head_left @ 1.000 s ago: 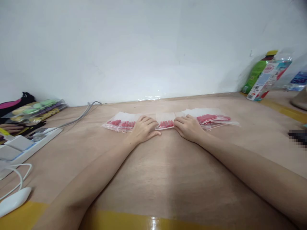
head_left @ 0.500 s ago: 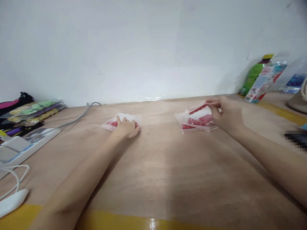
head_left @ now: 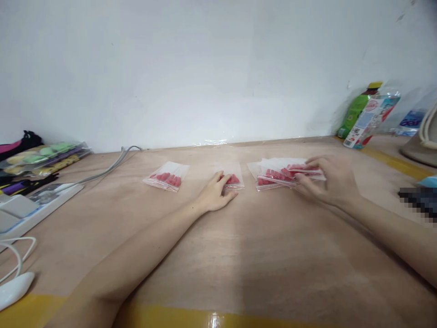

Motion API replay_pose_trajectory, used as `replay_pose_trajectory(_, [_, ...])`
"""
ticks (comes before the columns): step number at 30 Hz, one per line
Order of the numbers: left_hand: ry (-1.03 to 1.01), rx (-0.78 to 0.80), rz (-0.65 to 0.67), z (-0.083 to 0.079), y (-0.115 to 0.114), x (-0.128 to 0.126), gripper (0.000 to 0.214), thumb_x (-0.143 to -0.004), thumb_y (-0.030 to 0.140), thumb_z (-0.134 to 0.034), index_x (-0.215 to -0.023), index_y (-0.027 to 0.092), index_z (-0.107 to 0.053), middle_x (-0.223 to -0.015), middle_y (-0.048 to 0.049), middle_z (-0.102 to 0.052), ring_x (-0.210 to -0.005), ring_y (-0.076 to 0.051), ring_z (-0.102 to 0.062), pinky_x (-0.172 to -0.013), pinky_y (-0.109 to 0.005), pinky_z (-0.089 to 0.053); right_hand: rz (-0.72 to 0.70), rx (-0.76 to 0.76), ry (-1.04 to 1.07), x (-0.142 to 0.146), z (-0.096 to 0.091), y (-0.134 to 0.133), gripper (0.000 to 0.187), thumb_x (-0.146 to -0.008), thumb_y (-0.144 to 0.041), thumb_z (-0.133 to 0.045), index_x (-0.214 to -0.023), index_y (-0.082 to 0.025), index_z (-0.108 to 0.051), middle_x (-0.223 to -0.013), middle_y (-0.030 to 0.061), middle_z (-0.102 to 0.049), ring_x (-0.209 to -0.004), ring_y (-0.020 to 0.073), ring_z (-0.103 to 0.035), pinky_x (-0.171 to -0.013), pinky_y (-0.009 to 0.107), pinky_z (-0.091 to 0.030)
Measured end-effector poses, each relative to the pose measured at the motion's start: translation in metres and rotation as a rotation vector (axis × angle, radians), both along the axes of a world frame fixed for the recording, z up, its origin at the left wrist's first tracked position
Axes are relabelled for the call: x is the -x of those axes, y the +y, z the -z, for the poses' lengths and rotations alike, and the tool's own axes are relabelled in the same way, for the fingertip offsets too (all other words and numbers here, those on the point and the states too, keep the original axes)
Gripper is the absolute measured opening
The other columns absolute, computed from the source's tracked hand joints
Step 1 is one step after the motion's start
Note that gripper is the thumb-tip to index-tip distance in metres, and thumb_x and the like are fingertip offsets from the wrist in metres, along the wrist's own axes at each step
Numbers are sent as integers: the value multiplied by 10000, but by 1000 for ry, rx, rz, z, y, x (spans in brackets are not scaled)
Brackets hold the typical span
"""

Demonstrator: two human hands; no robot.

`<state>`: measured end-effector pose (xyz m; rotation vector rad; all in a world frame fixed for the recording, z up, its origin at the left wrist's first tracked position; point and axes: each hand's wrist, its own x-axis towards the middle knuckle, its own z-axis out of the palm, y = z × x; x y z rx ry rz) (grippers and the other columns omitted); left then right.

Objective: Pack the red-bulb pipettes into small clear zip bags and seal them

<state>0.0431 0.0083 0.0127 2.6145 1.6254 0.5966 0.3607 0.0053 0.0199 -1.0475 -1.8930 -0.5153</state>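
Note:
My left hand (head_left: pixel 215 193) lies on a small clear zip bag (head_left: pixel 241 171) holding red pieces, its fingers spread over the bag's left part. Farther left, another such zip bag (head_left: pixel 167 175) lies flat, untouched, with its red pieces along the near side. A few overlapping zip bags (head_left: pixel 269 175) of red pieces sit right of centre. Over the right end of this group, my right hand (head_left: pixel 327 180), slightly blurred, pinches the edge of a zip bag (head_left: pixel 296 168) between thumb and fingers. The exact number of bags in the overlap is hard to make out.
On the left are a white power strip (head_left: pixel 44 205), a grey cable (head_left: pixel 112 164), a white mouse-like object (head_left: pixel 15 291) and bagged colourful items (head_left: pixel 51 157). A green bottle (head_left: pixel 355 111), a carton-like pack (head_left: pixel 370 120) and a dark pixelated object (head_left: pixel 419 202) are at right.
My left hand has moved right from the left bag onto a bag in the middle, uncovering the left one. My right hand has lowered its raised bag onto the right group.

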Motion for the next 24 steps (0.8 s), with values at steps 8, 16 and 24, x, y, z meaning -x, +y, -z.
replay_pose_trajectory(8, [-107, -60, 133, 3, 10, 15, 395, -847, 348, -526, -1193, 161, -559, -1252, -119, -534, -1179, -231, -489, -1007, -383, -385, -185, -18, -464, 116, -1, 9, 201, -757, -356, -559, -791, -175, -638, -771, 50, -633, -772, 194, -503, -758, 372, -259])
replay_pose_trajectory(16, [-96, -48, 179, 3, 11, 15, 430, -846, 369, -529, -1227, 170, -531, -1261, -113, -529, -1199, -235, -470, -1001, -384, -397, -111, -33, -415, 125, 12, 23, 216, -830, -201, -460, -689, -164, -619, -670, 29, -624, -674, 153, -490, -755, 363, -237])
replay_pose_trajectory(24, [-20, -386, 388, 2, 13, 22, 307, -858, 312, -542, -1125, 169, -590, -1092, -84, -623, -982, -169, -606, -874, -285, -495, -315, 149, -176, 119, 21, 24, 209, -890, -201, -396, -901, -156, -599, -861, 77, -631, -748, 163, -561, -717, 299, -408])
